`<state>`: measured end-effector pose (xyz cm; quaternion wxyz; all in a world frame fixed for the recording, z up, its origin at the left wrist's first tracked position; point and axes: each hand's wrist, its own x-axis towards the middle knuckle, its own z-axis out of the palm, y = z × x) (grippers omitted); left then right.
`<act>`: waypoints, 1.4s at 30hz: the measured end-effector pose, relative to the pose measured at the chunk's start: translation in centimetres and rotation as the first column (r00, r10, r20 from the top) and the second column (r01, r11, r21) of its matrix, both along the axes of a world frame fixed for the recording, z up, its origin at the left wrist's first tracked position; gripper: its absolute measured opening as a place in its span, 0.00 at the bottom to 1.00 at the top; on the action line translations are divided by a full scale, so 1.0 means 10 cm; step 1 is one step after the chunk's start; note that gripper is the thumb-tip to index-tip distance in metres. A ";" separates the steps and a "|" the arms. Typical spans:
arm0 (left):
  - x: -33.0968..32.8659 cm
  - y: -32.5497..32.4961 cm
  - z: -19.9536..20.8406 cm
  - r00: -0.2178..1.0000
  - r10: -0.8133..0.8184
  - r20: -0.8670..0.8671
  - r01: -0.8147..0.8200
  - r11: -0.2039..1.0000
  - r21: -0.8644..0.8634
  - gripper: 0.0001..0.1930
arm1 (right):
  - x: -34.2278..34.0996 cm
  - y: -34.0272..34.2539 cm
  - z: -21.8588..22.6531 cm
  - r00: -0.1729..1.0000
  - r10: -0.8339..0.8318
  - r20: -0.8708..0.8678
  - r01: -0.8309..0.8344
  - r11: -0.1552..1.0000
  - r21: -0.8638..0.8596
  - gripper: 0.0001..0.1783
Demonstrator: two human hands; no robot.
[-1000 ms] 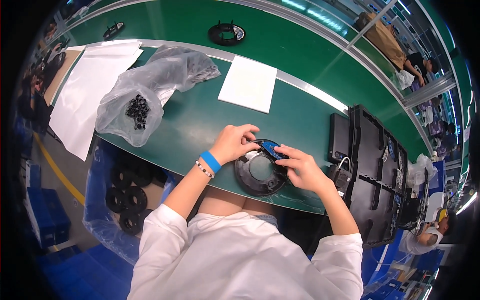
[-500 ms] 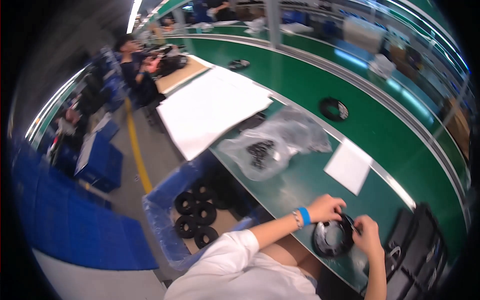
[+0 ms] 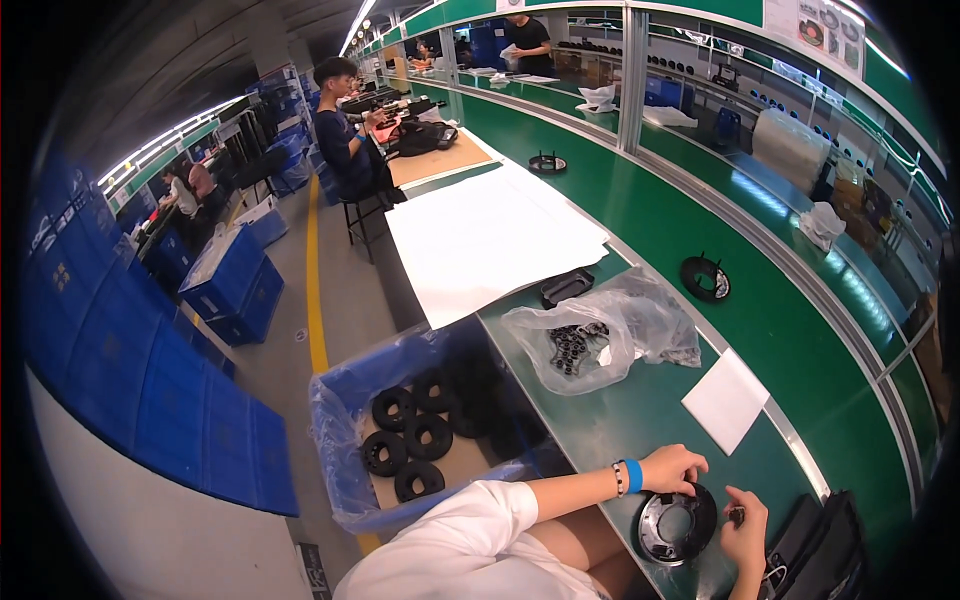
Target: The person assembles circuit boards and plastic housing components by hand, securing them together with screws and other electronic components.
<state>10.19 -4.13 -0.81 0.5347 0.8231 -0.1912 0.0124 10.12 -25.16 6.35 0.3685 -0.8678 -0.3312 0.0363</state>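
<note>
A black ring-shaped part (image 3: 652, 530) with a shiny inner face and a wide central hole lies on the green bench in front of me. My left hand (image 3: 668, 470), wearing a blue wristband and a beaded bracelet, grips its far rim with bent fingers. Just right of the ring, my right hand (image 3: 745, 530) is closed around a small dark piece (image 3: 738, 516), too small to identify. Farther along the bench, an open clear plastic bag (image 3: 625, 345) holds many small black parts (image 3: 572, 350).
A blue lined bin (image 3: 335, 440) with several black rings (image 3: 428, 437) stands to my left. White sheets (image 3: 490, 240) and a white card (image 3: 725, 400) lie on the bench. Black cases (image 3: 825, 550) sit at right. Other rings (image 3: 705, 278) rest on the green belt (image 3: 620, 210). A co-worker (image 3: 345, 135) sits beyond.
My right hand has drawn back from the ring's right rim, leaving a small gap. My left hand stays at the far rim. The whole view has shifted as my head moved.
</note>
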 end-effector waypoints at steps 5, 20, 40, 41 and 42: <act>0.01 -0.01 0.00 1.000 -0.017 0.001 0.017 1.000 -0.014 0.19 | 0.02 -0.05 -0.33 0.956 -0.053 -0.290 0.149 0.935 0.321 0.15; -0.03 -0.11 -0.06 0.999 -0.020 0.030 0.020 1.000 -0.002 0.20 | -0.35 -0.19 -0.53 0.848 -0.238 -0.473 0.509 0.616 0.602 0.10; -0.04 -0.01 0.06 0.994 -0.005 -0.112 0.005 1.000 0.004 0.18 | -0.31 -0.12 -0.16 0.571 -0.398 -0.718 0.611 0.790 0.048 0.06; -0.04 0.00 0.06 0.994 -0.002 -0.106 0.003 1.000 0.011 0.17 | -0.31 -0.13 -0.17 0.556 -0.394 -0.732 0.611 0.791 0.039 0.06; -0.04 0.00 0.06 0.995 0.001 -0.099 0.001 1.000 0.016 0.17 | -0.31 -0.14 -0.18 0.555 -0.394 -0.732 0.611 0.791 0.038 0.06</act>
